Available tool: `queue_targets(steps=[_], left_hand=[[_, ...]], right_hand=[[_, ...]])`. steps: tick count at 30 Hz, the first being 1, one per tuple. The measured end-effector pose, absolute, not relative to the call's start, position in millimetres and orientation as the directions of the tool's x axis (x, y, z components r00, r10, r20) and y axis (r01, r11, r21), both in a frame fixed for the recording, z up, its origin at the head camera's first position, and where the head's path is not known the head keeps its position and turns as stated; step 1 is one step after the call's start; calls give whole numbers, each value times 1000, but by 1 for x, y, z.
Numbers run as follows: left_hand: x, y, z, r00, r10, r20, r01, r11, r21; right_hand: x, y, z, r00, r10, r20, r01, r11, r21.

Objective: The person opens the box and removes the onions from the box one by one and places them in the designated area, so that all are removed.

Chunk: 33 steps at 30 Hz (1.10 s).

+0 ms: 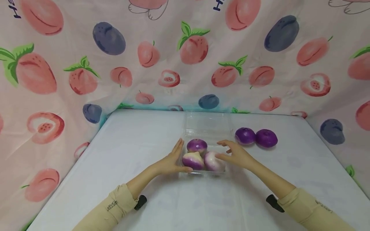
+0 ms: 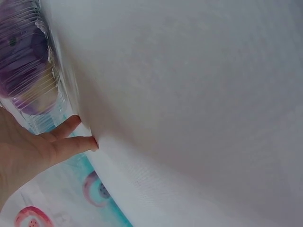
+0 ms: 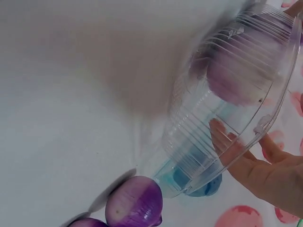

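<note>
A clear plastic clamshell box [image 1: 204,173] lies with its lid [image 1: 207,122] folded back. Three onions sit inside: a purple one [image 1: 197,145] at the back, a purple-and-cream one [image 1: 192,161] at front left and a whitish one [image 1: 213,161] at front right. My left hand [image 1: 170,163] rests along the box's left side, fingers straight, thumb at the front rim. Over the right side reaches my right hand [image 1: 239,156], thumb close by the whitish onion. In the right wrist view its fingers [image 3: 226,142] dip inside the ribbed wall, below the onion there.
Two purple onions, one [image 1: 245,136] beside the other [image 1: 266,138], lie on the white table [image 1: 130,134] right of the box. A fruit-print cloth [image 1: 173,54] hangs behind the table and along its sides.
</note>
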<state>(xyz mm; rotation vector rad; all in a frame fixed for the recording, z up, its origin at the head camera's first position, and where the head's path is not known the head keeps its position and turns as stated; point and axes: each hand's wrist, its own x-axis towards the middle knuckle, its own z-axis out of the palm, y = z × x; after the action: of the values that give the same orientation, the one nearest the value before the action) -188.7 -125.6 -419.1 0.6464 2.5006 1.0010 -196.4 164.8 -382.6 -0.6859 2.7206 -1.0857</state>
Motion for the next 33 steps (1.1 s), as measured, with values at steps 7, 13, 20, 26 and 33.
queue_targets(steps=[7, 13, 20, 26, 33], left_hand=[[-190, -127, -421, -832, 528, -169, 270, 652, 708], [-191, -127, -420, -830, 532, -167, 273, 649, 710], [-193, -125, -422, -827, 541, -155, 273, 627, 729], [-193, -125, -419, -824, 540, -172, 273, 643, 715], [-191, -126, -419, -822, 542, -174, 272, 643, 716]], right_hand=[[-211, 156, -382, -841, -529, -111, -310, 641, -702], [-215, 152, -378, -797, -515, -316, -163, 686, -709], [-216, 152, -378, -764, -516, -387, -99, 687, -720], [-220, 149, -382, -739, -539, -404, -129, 701, -701], [-221, 142, -386, -712, -545, -443, -138, 727, -673]])
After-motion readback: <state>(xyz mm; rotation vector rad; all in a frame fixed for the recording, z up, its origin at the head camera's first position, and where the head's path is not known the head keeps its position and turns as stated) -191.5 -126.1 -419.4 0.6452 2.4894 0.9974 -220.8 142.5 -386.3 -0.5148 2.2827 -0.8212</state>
